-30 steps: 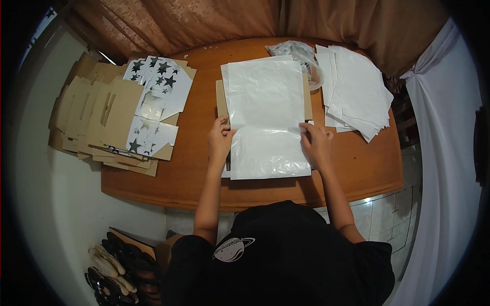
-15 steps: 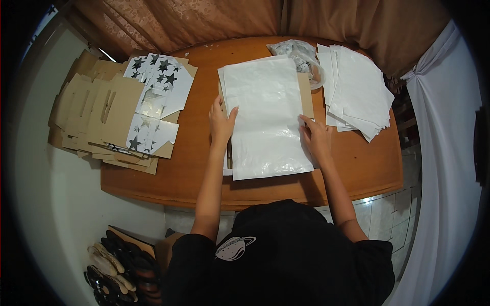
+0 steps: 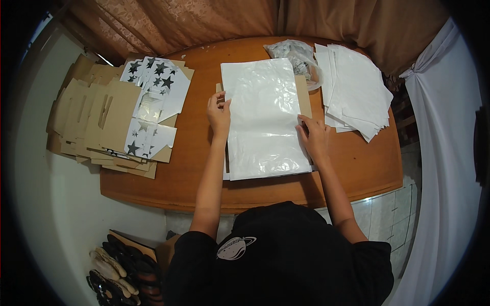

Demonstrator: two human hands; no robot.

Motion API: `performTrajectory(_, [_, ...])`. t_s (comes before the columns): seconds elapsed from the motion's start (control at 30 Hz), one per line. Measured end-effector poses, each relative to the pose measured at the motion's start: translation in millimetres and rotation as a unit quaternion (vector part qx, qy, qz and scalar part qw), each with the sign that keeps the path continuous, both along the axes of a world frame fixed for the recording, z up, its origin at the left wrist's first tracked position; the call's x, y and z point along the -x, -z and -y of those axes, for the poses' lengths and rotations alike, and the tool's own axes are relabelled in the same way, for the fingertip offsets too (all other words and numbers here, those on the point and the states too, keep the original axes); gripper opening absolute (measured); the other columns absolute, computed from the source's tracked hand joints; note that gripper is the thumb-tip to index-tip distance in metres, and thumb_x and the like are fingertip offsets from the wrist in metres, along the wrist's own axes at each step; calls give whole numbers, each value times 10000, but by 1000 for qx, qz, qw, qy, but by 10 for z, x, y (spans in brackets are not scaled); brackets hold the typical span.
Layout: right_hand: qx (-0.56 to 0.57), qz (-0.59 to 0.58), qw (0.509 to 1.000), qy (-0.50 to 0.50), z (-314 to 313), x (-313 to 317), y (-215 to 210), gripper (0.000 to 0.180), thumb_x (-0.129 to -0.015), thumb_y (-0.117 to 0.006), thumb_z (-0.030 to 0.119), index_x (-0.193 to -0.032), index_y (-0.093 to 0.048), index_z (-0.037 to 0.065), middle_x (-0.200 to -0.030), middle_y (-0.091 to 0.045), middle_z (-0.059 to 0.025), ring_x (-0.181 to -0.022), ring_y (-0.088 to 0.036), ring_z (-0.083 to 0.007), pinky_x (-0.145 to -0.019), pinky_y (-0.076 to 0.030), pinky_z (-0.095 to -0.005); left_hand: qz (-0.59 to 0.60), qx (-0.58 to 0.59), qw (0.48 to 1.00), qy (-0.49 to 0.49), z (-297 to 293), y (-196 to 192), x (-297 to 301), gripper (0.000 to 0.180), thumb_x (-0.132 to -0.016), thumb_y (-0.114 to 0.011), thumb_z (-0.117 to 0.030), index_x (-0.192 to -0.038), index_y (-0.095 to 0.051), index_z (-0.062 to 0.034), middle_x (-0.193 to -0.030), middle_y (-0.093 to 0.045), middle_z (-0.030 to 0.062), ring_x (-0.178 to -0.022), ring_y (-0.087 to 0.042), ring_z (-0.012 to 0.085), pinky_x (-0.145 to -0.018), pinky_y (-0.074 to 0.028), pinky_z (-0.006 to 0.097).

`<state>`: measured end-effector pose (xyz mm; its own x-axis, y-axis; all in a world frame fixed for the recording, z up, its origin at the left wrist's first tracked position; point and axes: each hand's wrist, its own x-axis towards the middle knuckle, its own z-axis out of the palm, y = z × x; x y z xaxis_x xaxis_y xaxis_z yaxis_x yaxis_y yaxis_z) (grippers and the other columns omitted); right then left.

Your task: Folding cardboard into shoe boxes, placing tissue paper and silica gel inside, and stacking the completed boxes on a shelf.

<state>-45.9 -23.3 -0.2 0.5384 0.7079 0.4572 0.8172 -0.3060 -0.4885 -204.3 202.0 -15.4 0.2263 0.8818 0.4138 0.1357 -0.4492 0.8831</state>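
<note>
A glossy white sheet, plastic-looking and slightly wrinkled, lies in front of me over a flat piece of brown cardboard. Most of the cardboard is hidden; strips of it show beyond the sheet's right side and upper left. My left hand is at the sheet's left edge, fingers bent but apart, thumb beside the edge. On the other side, my right hand has thumb and index finger closed on the sheet's right edge.
Flat cardboard box blanks are piled at the left, the top one with a star-printed white face. A clear plastic bag stands at the back. White sheets are stacked at the right of the wooden table. Shoes lie at lower left.
The white sheet has shifted slightly left, squaring up over the cardboard. My left hand's fingers have bent more and moved up a little; my right hand stays at the right edge.
</note>
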Motion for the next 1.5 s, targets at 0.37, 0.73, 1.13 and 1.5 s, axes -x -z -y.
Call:
performTrajectory(0.37, [19, 61, 998, -13, -13, -84, 16, 267, -762, -644, 191, -1021, -605, 138, -861, -600, 4, -823, -505, -174, -753, -298, -349, -36, 108, 993, 31, -69, -103, 63, 233, -751, -653, -17, -972, -579, -11, -989, -578, 91, -705, -544, 69, -608, -435, 177])
performTrajectory(0.73, [93, 115, 972, -184, -50, -129, -110, 684, -706, -693, 294, -1304, -388, 160, -1348, -328, -133, -1215, -339, -317, -959, -280, -493, -456, -315, 788, 267, 608, -75, 276, 777, -738, -592, -512, -1373, -285, -184, -1454, -152, 113, -1334, -119, 350, -1024, -105, 589])
performTrajectory(1.13, [265, 213, 921, -190, -167, 21, 92, 981, -630, -740, 325, -1403, -159, 157, -1459, -119, -125, -1330, -161, -324, -998, -183, -610, -490, -392, 747, 217, 652, 240, 273, 852, -735, -538, -576, -1407, -184, -190, -1464, -81, 130, -1337, -59, 360, -979, -80, 660])
performTrajectory(1.5, [6, -126, 992, -19, -355, -308, 12, 560, -766, -617, 146, -1252, -380, -6, -1055, -498, -213, -964, -496, -351, -819, -404, -408, -170, -47, 984, 19, 295, -20, 143, 726, -813, -598, -185, -1368, -173, 13, -1291, -310, 293, -1132, -403, 386, -943, -365, 403])
